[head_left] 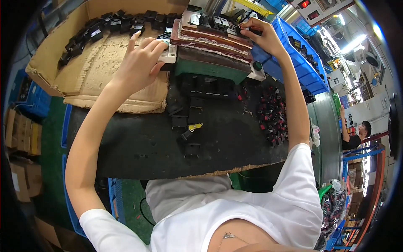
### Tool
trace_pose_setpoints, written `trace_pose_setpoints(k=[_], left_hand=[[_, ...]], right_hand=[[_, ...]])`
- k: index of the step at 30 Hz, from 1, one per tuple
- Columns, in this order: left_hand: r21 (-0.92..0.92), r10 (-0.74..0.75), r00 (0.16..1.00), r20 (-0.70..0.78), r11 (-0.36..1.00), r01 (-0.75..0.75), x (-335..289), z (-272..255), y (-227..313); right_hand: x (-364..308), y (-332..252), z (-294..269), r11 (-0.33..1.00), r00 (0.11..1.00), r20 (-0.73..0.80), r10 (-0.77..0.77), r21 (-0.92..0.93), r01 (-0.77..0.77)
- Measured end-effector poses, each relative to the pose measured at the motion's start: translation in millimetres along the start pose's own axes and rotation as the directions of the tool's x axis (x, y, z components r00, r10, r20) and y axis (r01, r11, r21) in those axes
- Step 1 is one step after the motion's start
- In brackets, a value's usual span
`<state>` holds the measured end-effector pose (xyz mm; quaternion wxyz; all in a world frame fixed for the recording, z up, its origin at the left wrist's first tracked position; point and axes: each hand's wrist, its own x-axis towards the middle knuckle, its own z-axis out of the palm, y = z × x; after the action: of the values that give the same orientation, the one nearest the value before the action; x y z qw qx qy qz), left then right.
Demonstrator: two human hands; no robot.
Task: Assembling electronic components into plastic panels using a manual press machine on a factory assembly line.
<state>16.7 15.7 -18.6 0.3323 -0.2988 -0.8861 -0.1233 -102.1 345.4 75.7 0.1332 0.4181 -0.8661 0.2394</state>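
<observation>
My left hand is over the cardboard's right edge, its fingers apart and nothing in them. Its fingertips reach a white control box with a round button at the left end of the press fixture. The fixture has layered reddish-brown plates on a green base. My right hand is at the fixture's top right, thumb and fingers pinched on a small black part, mostly covered by the fingers. Black and metal pieces sit along the fixture's top. A second box with a dark green button is at its right end.
A cardboard box at left holds several black plastic housings. Small black and red parts are heaped at right. Loose black pieces and a yellow-tagged part lie mid-table. A blue bin stands beyond my right forearm. Another person is far right.
</observation>
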Motion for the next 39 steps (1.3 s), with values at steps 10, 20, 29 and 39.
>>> trace_pose_setpoints(k=[10, 20, 29, 39], left_hand=[[0.044, -0.007, 1.0, 0.026, 0.999, 0.006, 1, -1, 1], [-0.013, -0.077, 0.996, 0.055, 0.997, 0.077, 1, -3, -4], [0.009, -0.106, 0.992, 0.066, 0.994, 0.106, 4, -1, 2], [0.045, -0.121, 0.991, 0.048, 0.992, 0.119, 6, -1, 0]], right_hand=[[4, -1, -4, 0.998, 0.994, 0.096, 0.045, -0.055, -0.04], [-11, -26, -17, 0.977, 0.999, -0.022, 0.032, -0.211, -0.036], [-53, -26, -29, 0.832, 0.654, 0.515, 0.554, -0.343, -0.435], [-60, -16, -30, 0.837, 0.682, 0.511, 0.523, -0.157, -0.524]])
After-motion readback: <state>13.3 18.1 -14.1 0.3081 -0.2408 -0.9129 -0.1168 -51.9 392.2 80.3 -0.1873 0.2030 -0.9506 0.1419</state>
